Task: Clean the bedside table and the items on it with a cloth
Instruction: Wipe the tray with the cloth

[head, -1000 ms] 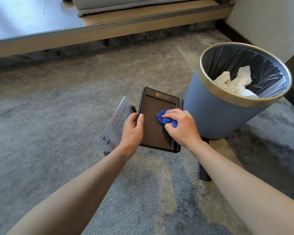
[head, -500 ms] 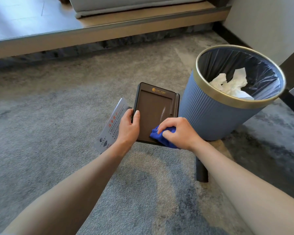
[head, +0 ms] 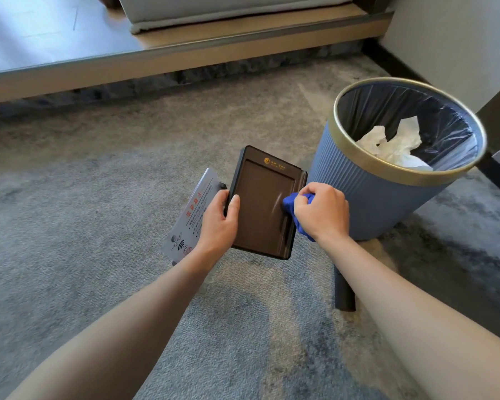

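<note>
Blue cloth [head: 291, 205] sits bunched in the curled fingers of the right hand [head: 321, 215], pressed against the raised rim of the brown tray [head: 260, 203] at its 3 o'clock side. The left hand [head: 217, 226] clasps the tray's 9 o'clock edge, thumb on top, and a grey printed card [head: 191, 215] juts out from behind it. Both hang above grey carpet [head: 84, 226], which lies open from 6 round to 10 o'clock. Just beside the right knuckles, at 2 o'clock, stands a blue ribbed bin [head: 373, 203] with a gold rim and crumpled white tissue [head: 393, 145] inside. A dark leg [head: 344, 295] stands at 5 o'clock, and a wooden ledge [head: 185, 59] runs across at 12.
</note>
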